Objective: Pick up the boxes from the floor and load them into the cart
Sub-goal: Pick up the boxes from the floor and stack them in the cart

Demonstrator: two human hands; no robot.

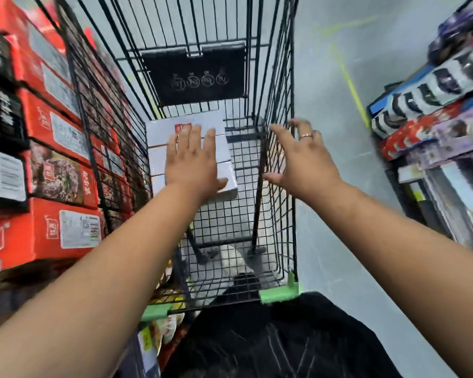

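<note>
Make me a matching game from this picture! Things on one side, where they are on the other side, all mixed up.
Things:
1. left hand
2. right hand
3. stacked red cardboard boxes
4. green tape

Places:
A. on the near corners of the black wire cart
B. spread open by the cart's right wall
C. flat over the flat white boxes inside the cart
D. outside the cart's left wall

Pairs: 1-C, 2-B, 3-D, 4-A

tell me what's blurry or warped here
Head view: motion blur smears the red boxes at left and the packs at right; the wide lens bows the wires of the cart; the left hand, right hand and white box are fairly sharp.
</note>
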